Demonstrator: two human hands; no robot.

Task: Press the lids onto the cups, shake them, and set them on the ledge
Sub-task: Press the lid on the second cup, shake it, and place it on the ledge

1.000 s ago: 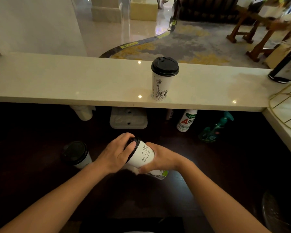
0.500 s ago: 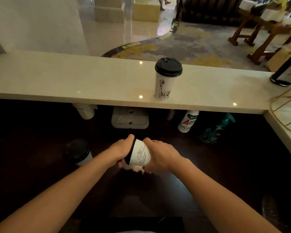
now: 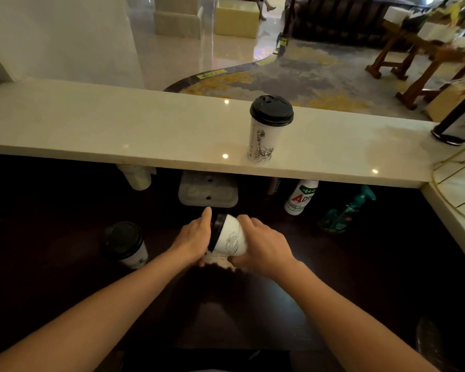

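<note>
Both hands hold one white paper cup [image 3: 230, 238] with a black lid, tipped on its side above the dark lower counter [image 3: 346, 269]. My left hand [image 3: 193, 238] presses flat against the lid end. My right hand [image 3: 263, 245] wraps the cup's body and base. A second lidded cup [image 3: 263, 135] stands upright on the pale marble ledge [image 3: 118, 130]. A third lidded cup [image 3: 126, 244] stands on the dark counter, left of my hands.
Under the ledge sit a grey plastic tray [image 3: 207, 191], a white bottle with a red and green label [image 3: 301, 197] and a teal pump bottle [image 3: 346, 210]. A gold wire rack [image 3: 457, 157] and a dark stand [image 3: 454, 124] occupy the ledge's right end.
The cup in my hands has swung from leaning upper-left to lying more level, and both hands have shifted slightly toward the ledge. The other cups have stayed put.
</note>
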